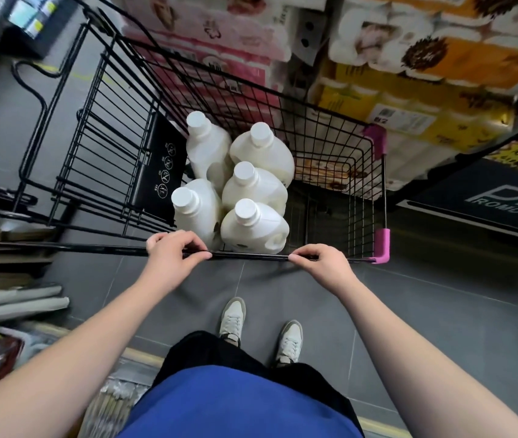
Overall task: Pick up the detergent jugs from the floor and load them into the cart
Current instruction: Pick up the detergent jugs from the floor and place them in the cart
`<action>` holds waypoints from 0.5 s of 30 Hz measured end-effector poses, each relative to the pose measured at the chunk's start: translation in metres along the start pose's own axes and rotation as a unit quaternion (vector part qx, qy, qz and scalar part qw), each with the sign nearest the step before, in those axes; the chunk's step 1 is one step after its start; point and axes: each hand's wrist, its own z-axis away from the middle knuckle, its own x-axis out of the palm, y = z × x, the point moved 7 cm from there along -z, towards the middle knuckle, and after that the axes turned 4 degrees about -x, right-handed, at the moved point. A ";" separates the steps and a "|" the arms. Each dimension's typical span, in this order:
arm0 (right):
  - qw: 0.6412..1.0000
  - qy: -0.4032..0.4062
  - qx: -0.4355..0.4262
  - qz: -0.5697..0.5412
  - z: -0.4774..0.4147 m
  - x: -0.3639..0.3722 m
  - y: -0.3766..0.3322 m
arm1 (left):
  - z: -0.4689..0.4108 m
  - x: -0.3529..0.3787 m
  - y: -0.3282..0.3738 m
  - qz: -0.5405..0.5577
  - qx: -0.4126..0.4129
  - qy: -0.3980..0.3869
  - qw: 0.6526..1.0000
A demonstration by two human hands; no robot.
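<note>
Five jugs (pixel 253 188) upright in cart (pixel 251 256), none visible on floor (pixel 409 311); left grip (pixel 174 252) and right grip (pixel 321 263) curl round near rim, so push evenly and slowly lest jugs tip.

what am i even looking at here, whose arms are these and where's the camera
There is no machine here. A person wears a wide-angle camera on the head, and it looks down over their own arms, so the edges of the picture bend. The left hand and the right hand each grip the near rim of a black wire cart. Five white jugs with white caps stand upright inside it, bunched together at its left side. Below is a grey tiled floor with the person's shoes. No jug shows on the floor. Packs of paper rolls are stacked beyond the cart.
</note>
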 end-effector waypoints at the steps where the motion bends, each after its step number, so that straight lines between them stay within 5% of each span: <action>1: 1.000 0.003 -0.001 -0.003 0.001 -0.001 0.002 | 0.000 0.001 0.002 0.002 0.000 -0.001 1.000; 15: 0.999 0.022 0.014 -0.039 0.041 -0.021 0.053 | 0.023 0.033 0.043 -0.015 0.019 -0.032 0.999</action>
